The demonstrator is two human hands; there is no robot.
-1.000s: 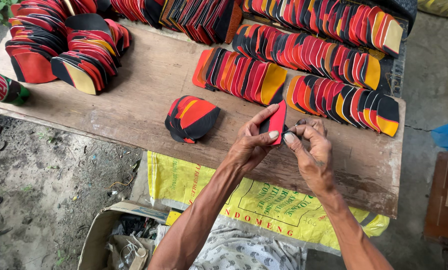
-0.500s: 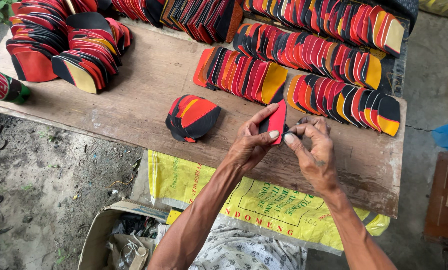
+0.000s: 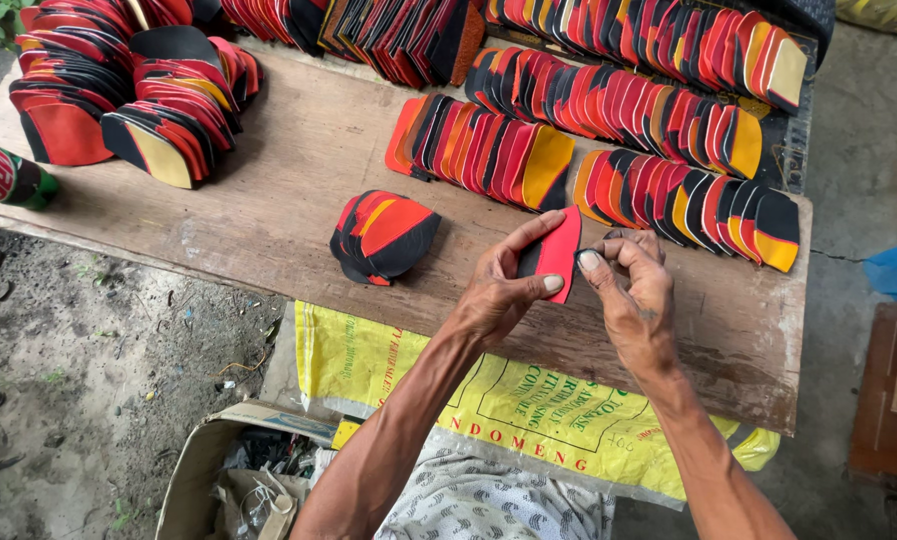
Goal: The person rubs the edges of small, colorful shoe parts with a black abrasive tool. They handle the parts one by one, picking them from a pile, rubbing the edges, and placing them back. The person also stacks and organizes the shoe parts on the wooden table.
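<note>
My left hand (image 3: 504, 290) grips a red and black sole-shaped foam piece (image 3: 557, 252), held upright above the wooden table (image 3: 269, 200). My right hand (image 3: 634, 290) is just to its right, fingers curled and pinched at the piece's edge; a small dark object seems to sit between the fingertips, but I cannot make it out. A small pile of similar red, orange and black pieces (image 3: 384, 235) lies on the table to the left of my left hand.
Long rows of overlapping red, black and yellow pieces (image 3: 609, 170) fill the back of the table, and more stacks (image 3: 119, 90) lie at the far left. A green bottle (image 3: 4, 175) lies at the left edge. A yellow sack (image 3: 449, 390) hangs under the table, above a cardboard box (image 3: 209, 470).
Both hands stay in nearly the same place; the red piece has turned slightly in my left hand.
</note>
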